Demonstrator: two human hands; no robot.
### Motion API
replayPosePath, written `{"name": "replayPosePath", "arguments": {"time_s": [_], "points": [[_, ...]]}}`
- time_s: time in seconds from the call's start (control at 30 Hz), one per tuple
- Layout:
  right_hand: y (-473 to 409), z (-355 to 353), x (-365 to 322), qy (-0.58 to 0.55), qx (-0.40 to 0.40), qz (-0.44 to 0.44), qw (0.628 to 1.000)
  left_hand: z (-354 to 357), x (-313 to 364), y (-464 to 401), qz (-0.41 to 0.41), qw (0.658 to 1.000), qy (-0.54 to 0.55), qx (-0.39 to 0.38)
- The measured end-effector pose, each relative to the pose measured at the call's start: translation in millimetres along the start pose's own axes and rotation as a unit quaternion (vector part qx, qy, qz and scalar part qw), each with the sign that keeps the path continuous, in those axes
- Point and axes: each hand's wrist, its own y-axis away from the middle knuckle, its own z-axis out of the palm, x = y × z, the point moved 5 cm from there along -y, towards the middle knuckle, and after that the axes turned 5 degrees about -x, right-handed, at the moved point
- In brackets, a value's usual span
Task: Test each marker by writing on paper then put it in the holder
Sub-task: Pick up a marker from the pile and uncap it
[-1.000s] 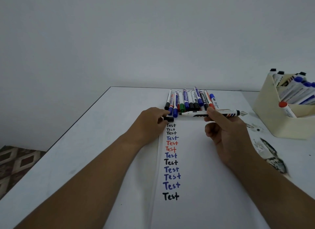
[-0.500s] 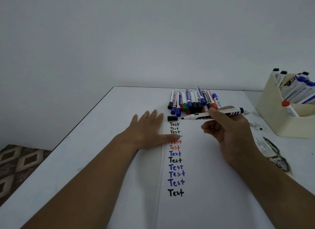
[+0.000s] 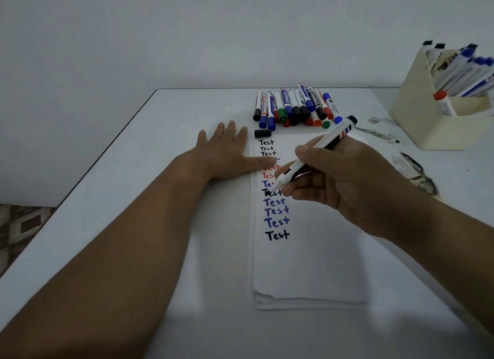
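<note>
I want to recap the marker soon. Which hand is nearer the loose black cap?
Left. The left hand lies flat just left of the black cap; the right hand holds the marker nearer the person.

**White table, crowded along its far edge**

The white table point(image 3: 165, 134) carries a stack of white paper point(image 3: 310, 273) at centre, its long side running from 6 to 12 o'clock, with a column of "Test" words down its left margin. A loose black cap point(image 3: 262, 133) lies just beyond the paper's far left corner. At 12 o'clock a row of capped markers point(image 3: 296, 108) lies side by side. At 2 o'clock stands a cream holder point(image 3: 417, 112) with markers in it. Dark scuffed patches point(image 3: 417, 174) mark the tabletop at 3 o'clock.
</note>
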Motion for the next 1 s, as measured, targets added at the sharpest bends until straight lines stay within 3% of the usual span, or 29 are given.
{"name": "replayPosePath", "arguments": {"time_s": [0.13, 0.3, 1.0], "points": [[27, 12, 21, 0.093, -0.028, -0.017, 0.995, -1, 0, 2, 0.001, 1.0, -0.005, -0.005], [43, 20, 31, 0.221, 0.004, -0.099, 0.97, 1, 0, 1, -0.003, 1.0, -0.008, -0.005], [43, 22, 32, 0.281, 0.016, -0.114, 0.953, -1, 3, 7, -0.013, 1.0, 0.003, -0.002]]}}
